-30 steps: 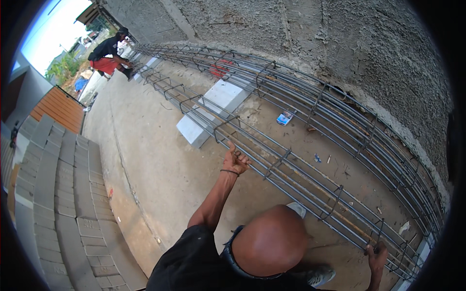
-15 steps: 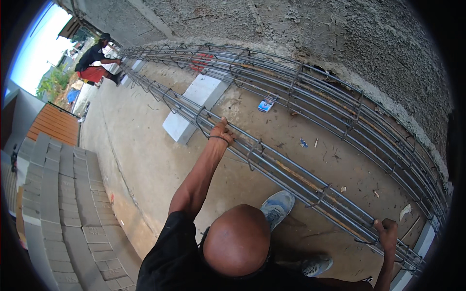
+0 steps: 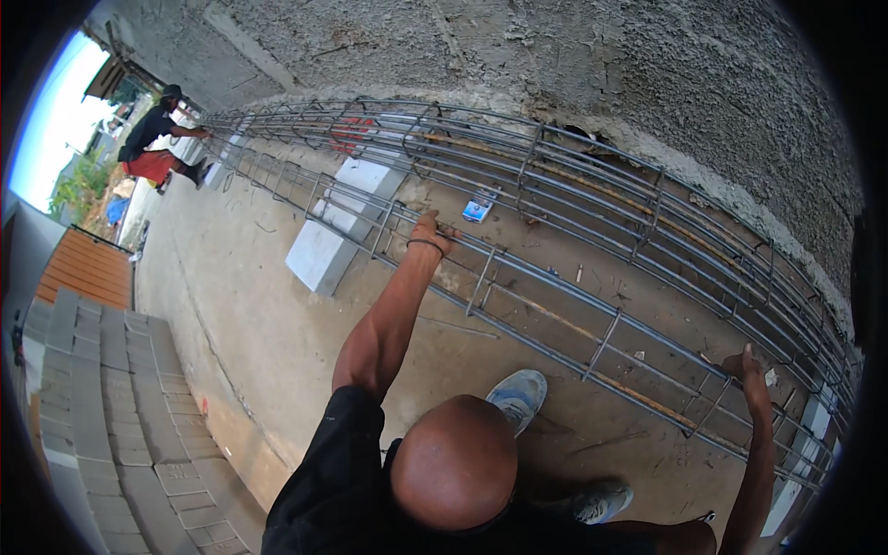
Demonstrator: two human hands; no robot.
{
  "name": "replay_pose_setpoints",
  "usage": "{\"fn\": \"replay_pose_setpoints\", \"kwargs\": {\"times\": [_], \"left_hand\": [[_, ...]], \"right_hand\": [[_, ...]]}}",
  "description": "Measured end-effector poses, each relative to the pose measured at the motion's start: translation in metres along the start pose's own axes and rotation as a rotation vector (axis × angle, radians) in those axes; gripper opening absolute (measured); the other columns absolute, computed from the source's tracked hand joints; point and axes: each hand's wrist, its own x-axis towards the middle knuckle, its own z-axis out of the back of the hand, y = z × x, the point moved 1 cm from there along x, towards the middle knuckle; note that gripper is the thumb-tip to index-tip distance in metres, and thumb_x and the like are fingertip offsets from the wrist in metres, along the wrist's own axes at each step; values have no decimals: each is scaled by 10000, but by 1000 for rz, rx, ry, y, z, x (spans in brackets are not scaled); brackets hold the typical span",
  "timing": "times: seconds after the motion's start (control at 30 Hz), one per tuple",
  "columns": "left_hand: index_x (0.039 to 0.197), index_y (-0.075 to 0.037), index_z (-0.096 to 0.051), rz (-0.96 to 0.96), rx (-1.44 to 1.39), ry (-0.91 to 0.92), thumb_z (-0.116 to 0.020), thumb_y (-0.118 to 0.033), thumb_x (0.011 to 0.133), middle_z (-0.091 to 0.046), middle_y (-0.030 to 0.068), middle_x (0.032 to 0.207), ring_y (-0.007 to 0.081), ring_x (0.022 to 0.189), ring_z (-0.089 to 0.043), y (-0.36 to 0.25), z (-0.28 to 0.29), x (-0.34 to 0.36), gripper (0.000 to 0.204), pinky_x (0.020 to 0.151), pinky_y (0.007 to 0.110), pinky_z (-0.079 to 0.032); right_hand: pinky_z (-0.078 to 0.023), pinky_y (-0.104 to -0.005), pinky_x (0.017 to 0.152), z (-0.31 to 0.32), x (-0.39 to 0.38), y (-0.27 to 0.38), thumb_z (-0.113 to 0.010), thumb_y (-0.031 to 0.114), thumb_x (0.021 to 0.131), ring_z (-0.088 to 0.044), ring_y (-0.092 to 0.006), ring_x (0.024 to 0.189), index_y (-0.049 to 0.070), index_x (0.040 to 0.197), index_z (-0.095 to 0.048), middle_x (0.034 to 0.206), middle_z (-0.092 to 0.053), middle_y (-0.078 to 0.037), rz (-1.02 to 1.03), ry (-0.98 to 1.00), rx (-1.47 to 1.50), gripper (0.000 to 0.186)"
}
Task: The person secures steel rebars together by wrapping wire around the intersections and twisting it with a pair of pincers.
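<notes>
- Rough grey wall [image 3: 647, 65], rising along the upper side of the view.
- Concrete floor [image 3: 231, 268], spread beneath everything, with a thin crack running along its left part.
- Bundle of rebar cages [image 3: 524, 165], lying lengthwise beside the wall, some of its rods rusty.
- Nearer rebar cage [image 3: 618, 313], long and slim, stretching between that bundle and the person, from the lower right toward the far upper left; both hands are on its upper bars.
- Stack of grey blocks [image 3: 129, 398], lower left, well apart from the rebar.
- Co-worker in a dark top and red shorts [image 3: 153, 139], stooping by the far end of the rebar, arms stretched toward it.
- Pale block [image 3: 319, 257], set crosswise on the floor; the nearer cage passes over it, though whether they touch I cannot tell.
- Left hand [image 3: 430, 233], dark band at the wrist, its grip closed around the upper bars near the cage's middle.
- Right hand [image 3: 749, 364], its grip curled on the upper bars near the close end, one digit raised.
- Blue-and-white packet [image 3: 478, 206], on the floor between nearer cage and bundle.
</notes>
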Motion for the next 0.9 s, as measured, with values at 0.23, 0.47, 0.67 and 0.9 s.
{"fn": "replay_pose_setpoints", "kwargs": {"times": [0.23, 0.47, 0.67, 0.9], "left_hand": [[1015, 22, -416, 100, 126, 90, -614, -275, 774, -484, 192, 971, 330, 895, -534, 10, -28, -23, 430, 828, 515, -442], [1332, -53, -362, -180, 745, 298, -464, -404, 877, -514, 177, 1209, 280, 965, -572, -43, 57, 12, 584, 793, 355, -474], [1181, 3, -540, -886, 1500, 806, -632, -195, 828, -635, 156, 982, 247, 828, -611, 19, 45, -35, 415, 722, 318, -470], [1100, 66, -549, -1260, 1523, 681, -584, -295, 873, -626, 179, 953, 244, 845, -592, 63, 55, -90, 428, 769, 366, -451]], "right_hand": [[-439, -356, 835, 26, -109, 7, -605, 295, 852, -606, -275, 902, -13, 980, -612, 939, -638, -162, 116, -429, -61, 334], [-412, -435, 862, -75, -135, -20, -647, 366, 784, -469, -358, 1017, 40, 1064, -546, 1115, -499, -180, 419, -499, -366, 441], [-367, -459, 948, -93, -162, -42, -643, 352, 788, -403, -369, 1145, 53, 1131, -506, 1195, -455, -183, 315, -578, -312, 475], [-339, -442, 978, -96, -142, -56, -659, 317, 773, -424, -346, 1117, 66, 1103, -526, 1146, -475, -171, 275, -672, -370, 435]]}}
